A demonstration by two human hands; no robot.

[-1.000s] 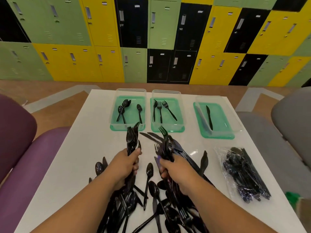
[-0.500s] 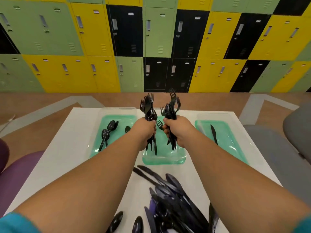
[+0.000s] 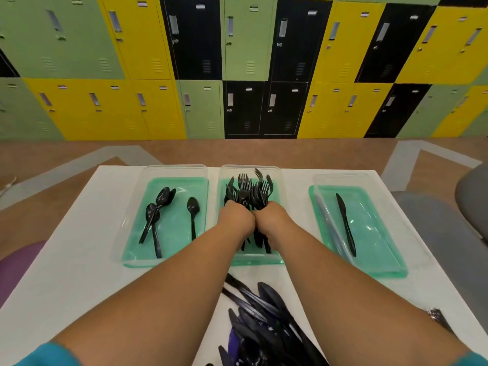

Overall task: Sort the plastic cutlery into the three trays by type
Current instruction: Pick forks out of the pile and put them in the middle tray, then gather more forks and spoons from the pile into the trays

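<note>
Fingers apparently curled round bunched forks [image 3: 250,191], left hand [image 3: 236,217] and right hand [image 3: 273,218] held them low over the fork-only middle tray [image 3: 253,262]

Three clear plastic trays with green bottoms are sitting side by side. Black plastic spoons [image 3: 158,220] are lying in the left tray [image 3: 179,252], bowls pointing away. One black plastic knife [image 3: 346,225] is lying lengthwise in the right tray [image 3: 375,247]. Bunched black plastic forks [image 3: 248,191], tines pointing away, are being gripped over the middle tray [image 3: 253,260] by the left hand [image 3: 236,219] and right hand [image 3: 272,216]. A loose heap of black cutlery [image 3: 264,320] is lying nearer.
</note>
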